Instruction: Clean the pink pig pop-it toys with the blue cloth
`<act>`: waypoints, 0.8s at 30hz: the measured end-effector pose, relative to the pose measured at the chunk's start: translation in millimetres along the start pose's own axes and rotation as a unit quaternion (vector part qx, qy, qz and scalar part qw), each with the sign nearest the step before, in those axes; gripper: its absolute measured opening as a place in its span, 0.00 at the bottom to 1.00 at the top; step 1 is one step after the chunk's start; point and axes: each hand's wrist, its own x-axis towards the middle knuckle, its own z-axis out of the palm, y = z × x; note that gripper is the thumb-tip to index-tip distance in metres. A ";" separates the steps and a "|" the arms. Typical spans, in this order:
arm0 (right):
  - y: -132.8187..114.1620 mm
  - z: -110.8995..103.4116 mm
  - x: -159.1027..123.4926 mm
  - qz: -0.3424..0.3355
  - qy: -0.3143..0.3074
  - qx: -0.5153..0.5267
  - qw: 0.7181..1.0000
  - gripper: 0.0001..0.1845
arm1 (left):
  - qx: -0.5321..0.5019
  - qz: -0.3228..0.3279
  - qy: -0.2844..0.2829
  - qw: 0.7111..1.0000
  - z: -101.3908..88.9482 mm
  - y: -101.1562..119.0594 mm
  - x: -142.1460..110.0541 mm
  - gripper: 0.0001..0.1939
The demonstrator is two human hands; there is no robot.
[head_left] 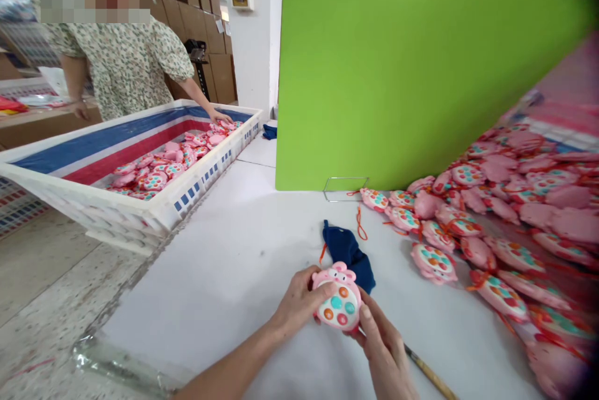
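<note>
A pink animal-shaped pop-button toy (337, 301), with round ears, eyes and orange, teal and red buttons on a white face, is held between both hands above the table. My left hand (299, 300) grips its left side, thumb across the front. From the lower right, my right hand (381, 341) closes on the toy's edge. Just behind the toy lies a crumpled dark blue cloth (349, 250), partly covered by it. An orange cord loop (360, 225) rests farther back. Beside my right wrist is a thin tool with a wooden handle (433, 375).
Many similar pink toys (486, 219) are heaped on the right. A green board (412, 69) stands behind, with a wire stand (346, 189) at its base. At left, a white basket (163, 216) holds more toys; a person (126, 69) reaches into it.
</note>
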 end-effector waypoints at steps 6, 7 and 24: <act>-0.6 2.3 1.0 -0.003 0.004 0.014 1.000 0.28 | -0.001 -0.026 -0.019 0.999 1.5 0.5 -1.0 0.18; -0.2 1.9 1.9 0.006 -0.001 0.013 1.000 0.28 | 0.002 -0.019 -0.009 1.000 0.5 1.5 -0.5 0.17; 8.1 -5.0 5.5 0.026 0.016 -0.047 0.998 0.32 | 0.008 -0.034 -0.022 0.999 -0.3 6.1 0.3 0.14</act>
